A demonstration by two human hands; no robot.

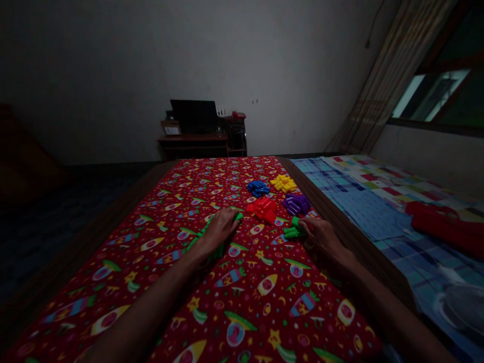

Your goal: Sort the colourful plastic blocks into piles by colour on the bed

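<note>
My left hand [220, 226] rests over a spread of green pieces [216, 252] on the red patterned cloth [234, 287], its fingers closed on a green piece [238, 216]. Over at the right, my right hand [321, 233] pinches a green piece [295, 222] above a small group of green pieces [292, 233]. Beyond the hands lie a red pile [263, 208], a purple pile [297, 204], a blue pile [258, 188] and a yellow pile [283, 183]. Part of the left green group is hidden under my left hand.
A monitor [194, 116] stands on a desk [192, 138] against the far wall. Right of the cloth is a bed with checked covers [363, 206], a red bag [444, 227] and a fan [463, 307]. A curtain [393, 70] hangs by the window.
</note>
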